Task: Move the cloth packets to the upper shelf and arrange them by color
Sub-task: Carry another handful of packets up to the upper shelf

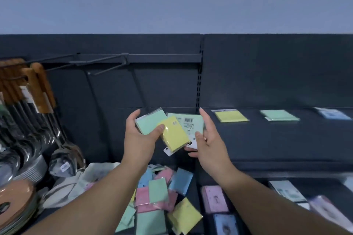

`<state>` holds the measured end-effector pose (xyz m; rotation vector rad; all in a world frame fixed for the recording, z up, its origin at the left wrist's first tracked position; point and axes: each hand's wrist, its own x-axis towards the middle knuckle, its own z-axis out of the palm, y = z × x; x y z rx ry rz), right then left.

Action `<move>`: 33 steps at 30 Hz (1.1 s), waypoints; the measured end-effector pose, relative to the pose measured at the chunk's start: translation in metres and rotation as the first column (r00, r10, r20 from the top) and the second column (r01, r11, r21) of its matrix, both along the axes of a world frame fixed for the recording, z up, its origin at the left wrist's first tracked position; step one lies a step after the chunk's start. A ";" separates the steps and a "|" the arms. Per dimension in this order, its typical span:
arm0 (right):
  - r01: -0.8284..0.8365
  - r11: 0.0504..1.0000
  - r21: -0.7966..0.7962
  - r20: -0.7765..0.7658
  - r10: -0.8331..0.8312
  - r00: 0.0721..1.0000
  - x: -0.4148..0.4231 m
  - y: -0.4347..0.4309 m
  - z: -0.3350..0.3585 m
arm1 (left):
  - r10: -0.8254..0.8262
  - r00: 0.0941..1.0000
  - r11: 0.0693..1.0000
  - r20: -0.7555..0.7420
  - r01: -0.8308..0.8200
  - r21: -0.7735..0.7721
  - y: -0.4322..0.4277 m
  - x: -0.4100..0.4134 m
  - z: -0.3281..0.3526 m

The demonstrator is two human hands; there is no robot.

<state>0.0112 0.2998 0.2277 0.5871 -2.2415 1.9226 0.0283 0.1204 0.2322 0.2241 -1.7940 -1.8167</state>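
Observation:
My left hand (140, 139) grips a green cloth packet (150, 122) and a yellow packet (174, 135) fanned together. My right hand (207, 137) holds another green packet (191, 123), barcode side up, behind the yellow one. On the dark upper shelf (267, 139) to the right lie a yellow packet (230, 116), a green packet (278, 115) and a blue packet (333, 113), spaced apart. Below my arms, a loose pile of pink, green, blue and yellow packets (162, 196) lies on the lower shelf.
Wooden-handled utensils (34, 89) hang from hooks at the left, above stacked plates (17, 200). Pink (214, 199), blue and other packs lie on the lower right shelf. An upright slotted post (199, 80) splits the back panel.

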 end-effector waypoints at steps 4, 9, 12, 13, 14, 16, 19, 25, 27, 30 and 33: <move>0.047 0.996 -0.075 0.025 -0.045 0.999 0.012 0.073 0.014 | -0.087 0.996 0.996 -0.021 0.087 -0.021 0.076 -0.005 0.021; 0.174 0.980 -0.097 0.035 -0.172 0.985 0.035 0.188 0.021 | -0.217 0.976 0.976 -0.025 0.216 -0.041 0.192 -0.005 0.028; 0.237 0.965 -0.113 0.054 -0.232 0.971 0.049 0.255 0.023 | -0.286 0.958 0.958 -0.021 0.285 -0.033 0.260 -0.005 0.029; 0.258 0.959 -0.114 0.057 -0.253 0.966 0.053 0.275 0.023 | -0.310 0.951 0.951 -0.018 0.309 -0.027 0.281 -0.006 0.029; 0.279 0.954 -0.108 0.054 -0.275 0.960 0.056 0.298 0.023 | -0.335 0.942 0.942 -0.012 0.334 -0.020 0.304 -0.006 0.029; 0.315 0.945 -0.090 0.054 -0.311 0.949 0.059 0.327 0.023 | -0.376 0.927 0.927 -0.004 0.376 -0.007 0.334 -0.008 0.027; 0.366 0.929 -0.062 0.073 -0.361 0.930 0.059 0.371 0.022 | -0.408 0.913 0.913 0.001 0.408 -0.013 0.380 -0.010 0.026; 0.433 0.901 -0.008 0.129 -0.429 0.894 0.033 0.416 0.023 | -0.339 0.941 0.940 0.020 0.340 -0.028 0.418 -0.039 0.038; 0.454 0.890 0.049 0.120 -0.456 0.882 0.019 0.424 0.026 | -0.326 0.945 0.944 0.023 0.327 -0.038 0.419 -0.057 0.041; 0.469 0.877 0.107 0.092 -0.479 0.873 -0.007 0.429 0.030 | -0.301 0.953 0.952 0.025 0.302 -0.059 0.414 -0.090 0.044; 0.512 0.843 0.168 0.051 -0.526 0.849 -0.041 0.427 0.034 | -0.255 0.967 0.962 0.021 0.256 -0.094 0.404 -0.127 0.049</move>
